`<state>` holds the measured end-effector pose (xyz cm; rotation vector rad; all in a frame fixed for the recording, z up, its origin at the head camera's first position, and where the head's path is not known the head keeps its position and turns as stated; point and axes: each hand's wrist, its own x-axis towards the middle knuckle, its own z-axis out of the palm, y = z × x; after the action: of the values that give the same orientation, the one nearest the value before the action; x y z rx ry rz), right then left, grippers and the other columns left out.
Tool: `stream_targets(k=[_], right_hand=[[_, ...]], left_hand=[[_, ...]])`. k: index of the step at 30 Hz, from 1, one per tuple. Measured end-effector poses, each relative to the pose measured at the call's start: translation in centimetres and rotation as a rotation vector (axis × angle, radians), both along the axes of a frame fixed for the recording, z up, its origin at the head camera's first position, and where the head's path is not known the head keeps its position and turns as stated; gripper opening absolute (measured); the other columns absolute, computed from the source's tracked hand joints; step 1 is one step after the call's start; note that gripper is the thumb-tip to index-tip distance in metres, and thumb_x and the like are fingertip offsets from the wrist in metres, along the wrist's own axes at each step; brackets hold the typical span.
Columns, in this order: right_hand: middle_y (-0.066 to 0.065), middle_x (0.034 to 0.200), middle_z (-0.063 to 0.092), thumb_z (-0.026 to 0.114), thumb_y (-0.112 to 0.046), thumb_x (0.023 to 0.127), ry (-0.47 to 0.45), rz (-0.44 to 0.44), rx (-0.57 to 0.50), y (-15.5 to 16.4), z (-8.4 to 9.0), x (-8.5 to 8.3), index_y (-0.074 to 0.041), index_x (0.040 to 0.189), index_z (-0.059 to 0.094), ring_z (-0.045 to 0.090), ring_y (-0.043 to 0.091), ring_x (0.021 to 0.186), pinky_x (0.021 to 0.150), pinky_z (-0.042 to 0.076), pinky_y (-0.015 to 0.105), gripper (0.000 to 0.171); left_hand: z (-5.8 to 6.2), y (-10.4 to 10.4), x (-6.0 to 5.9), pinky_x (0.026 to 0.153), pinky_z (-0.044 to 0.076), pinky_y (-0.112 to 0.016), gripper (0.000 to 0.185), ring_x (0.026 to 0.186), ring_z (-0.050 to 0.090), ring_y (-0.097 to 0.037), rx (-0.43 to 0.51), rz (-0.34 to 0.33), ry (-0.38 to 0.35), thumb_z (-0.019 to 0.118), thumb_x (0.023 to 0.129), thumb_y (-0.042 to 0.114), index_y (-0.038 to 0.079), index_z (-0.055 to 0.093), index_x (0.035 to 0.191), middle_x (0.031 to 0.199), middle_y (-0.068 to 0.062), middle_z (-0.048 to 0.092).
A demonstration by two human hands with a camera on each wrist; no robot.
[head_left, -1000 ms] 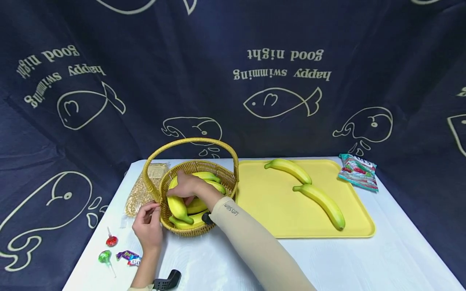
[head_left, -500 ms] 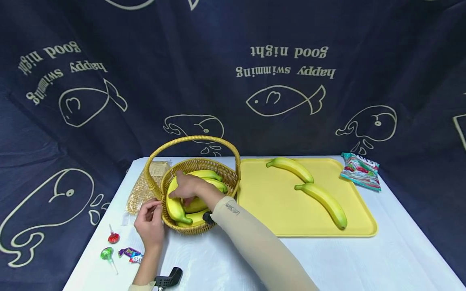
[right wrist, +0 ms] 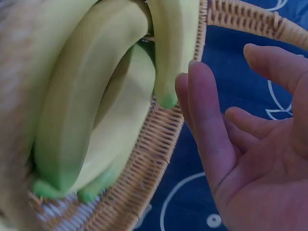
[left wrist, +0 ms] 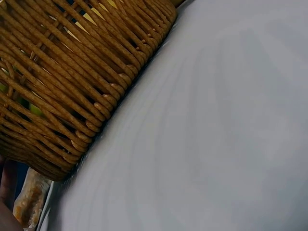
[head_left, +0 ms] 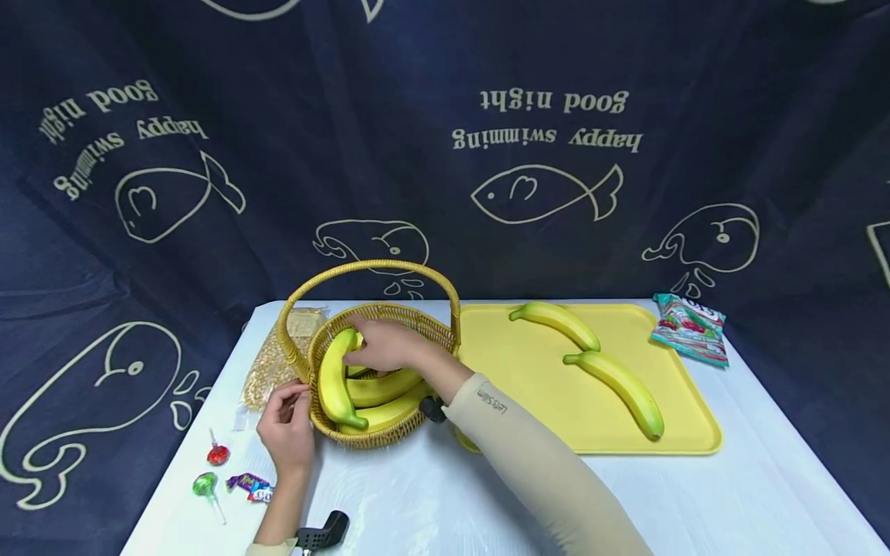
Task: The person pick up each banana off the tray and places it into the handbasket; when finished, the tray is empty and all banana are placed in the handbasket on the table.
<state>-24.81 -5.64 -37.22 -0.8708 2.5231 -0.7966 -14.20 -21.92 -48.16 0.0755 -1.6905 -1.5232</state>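
The wicker basket (head_left: 361,442), with an arched handle, holds several bananas; one banana (head_left: 334,382) lies along its left side. Over the basket, my right hand (head_left: 391,344) has its fingers extended and hides part of the fruit. The right wrist view shows this hand (right wrist: 255,163) holding nothing, its fingers apart from the bananas (right wrist: 82,101). With fingers bent, my left hand (head_left: 288,428) grips the basket's left edge near the handle's base. In the left wrist view, the basket wall (left wrist: 72,82) fills the upper left, and only a bit of the fingers (left wrist: 8,185) shows.
A yellow tray (head_left: 514,386) right of the basket carries two bananas (head_left: 622,392). A teal snack bag (head_left: 690,329) overlaps its far right corner. Left of the basket lie a clear bag of grains (head_left: 267,371), red (head_left: 218,453) and green (head_left: 205,484) lollipops, and small wrapped candies (head_left: 246,483).
My right hand has let go of the banana at the basket's left side and drawn up and to the right. The left hand stays at the basket's edge.
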Motion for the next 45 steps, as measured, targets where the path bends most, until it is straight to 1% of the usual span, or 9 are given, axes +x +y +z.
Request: stream_targets(k=[4,7,15,21,28,32,37,42,45], right_hand=[[-0.004,0.088,0.066,0.062,-0.039,0.092,0.163,0.068,0.007,2.4,0.0,0.6,-0.011,0.142,0.045,0.062,0.008,0.071,0.066,0.048,0.024,0.059],[-0.004,0.099,0.065,0.062,-0.039,0.092,0.24,0.114,0.002,4.4,0.2,1.4,-0.012,0.134,0.054,0.057,0.003,0.083,0.073,0.047,0.022,0.051],[-0.01,0.105,0.06,0.061,-0.036,0.093,0.228,0.136,-0.112,11.3,0.7,2.7,-0.016,0.13,0.057,0.058,0.005,0.091,0.08,0.049,0.026,0.042],[-0.007,0.107,0.063,0.064,-0.03,0.093,0.208,0.061,-0.151,16.6,0.0,2.0,-0.015,0.127,0.059,0.059,0.008,0.093,0.079,0.051,0.029,0.038],[0.002,0.098,0.065,0.063,-0.023,0.094,0.086,-0.183,-0.212,22.0,-2.0,-0.8,-0.01,0.122,0.061,0.063,0.02,0.081,0.067,0.053,0.035,0.031],[0.007,0.102,0.065,0.062,-0.023,0.094,0.138,-0.33,-0.145,25.0,-3.5,-2.8,-0.008,0.12,0.062,0.062,0.023,0.087,0.069,0.051,0.037,0.031],[0.018,0.116,0.061,0.062,-0.024,0.093,0.231,-0.478,0.059,27.8,-4.7,-4.4,-0.003,0.128,0.058,0.058,0.035,0.101,0.082,0.047,0.049,0.041],[0.025,0.128,0.051,0.062,-0.019,0.089,0.25,-0.552,0.269,28.9,-5.5,-5.2,-0.002,0.136,0.05,0.048,0.045,0.114,0.086,0.044,0.058,0.051],[0.026,0.129,0.048,0.06,-0.013,0.087,0.259,-0.568,0.331,29.0,-6.0,-5.6,-0.002,0.138,0.048,0.043,0.048,0.117,0.085,0.044,0.06,0.054]], left_hand=[[-0.1,0.0,0.1,0.071,0.05,-0.016,0.009,0.083,0.065,-0.019,-0.011,0.014,-0.011,0.058,0.085,-0.012,-0.016,0.065,0.091,0.099,-0.027,0.062],[-0.1,0.0,0.2,0.071,0.05,-0.016,0.009,0.083,0.065,-0.02,-0.009,0.029,-0.017,0.058,0.086,-0.011,-0.016,0.065,0.09,0.099,-0.026,0.063],[0.0,0.1,0.0,0.072,0.05,-0.016,0.009,0.083,0.066,-0.018,-0.015,0.026,-0.013,0.058,0.085,-0.011,-0.016,0.064,0.09,0.099,-0.027,0.063],[-0.1,0.1,-0.2,0.071,0.051,-0.016,0.009,0.081,0.066,-0.015,-0.016,0.017,0.007,0.058,0.085,-0.012,-0.017,0.064,0.09,0.098,-0.028,0.063],[0.0,0.0,-0.1,0.07,0.05,-0.015,0.009,0.082,0.066,-0.018,-0.028,0.025,0.01,0.058,0.085,-0.013,-0.016,0.065,0.09,0.098,-0.027,0.063],[-0.1,0.1,0.0,0.071,0.051,-0.016,0.01,0.082,0.066,-0.019,-0.015,0.014,0.007,0.057,0.085,-0.013,-0.016,0.064,0.09,0.098,-0.026,0.063],[-0.2,0.1,0.0,0.071,0.05,-0.016,0.01,0.083,0.066,-0.021,-0.018,0.017,-0.005,0.057,0.085,-0.012,-0.016,0.065,0.091,0.099,-0.025,0.063],[-0.2,0.0,0.0,0.072,0.05,-0.016,0.01,0.084,0.066,-0.022,-0.025,0.02,-0.008,0.058,0.086,-0.01,-0.015,0.065,0.091,0.1,-0.025,0.063],[-0.1,0.0,0.0,0.073,0.051,-0.017,0.01,0.084,0.066,-0.021,-0.025,0.019,-0.006,0.058,0.086,-0.011,-0.015,0.065,0.091,0.099,-0.025,0.063]])
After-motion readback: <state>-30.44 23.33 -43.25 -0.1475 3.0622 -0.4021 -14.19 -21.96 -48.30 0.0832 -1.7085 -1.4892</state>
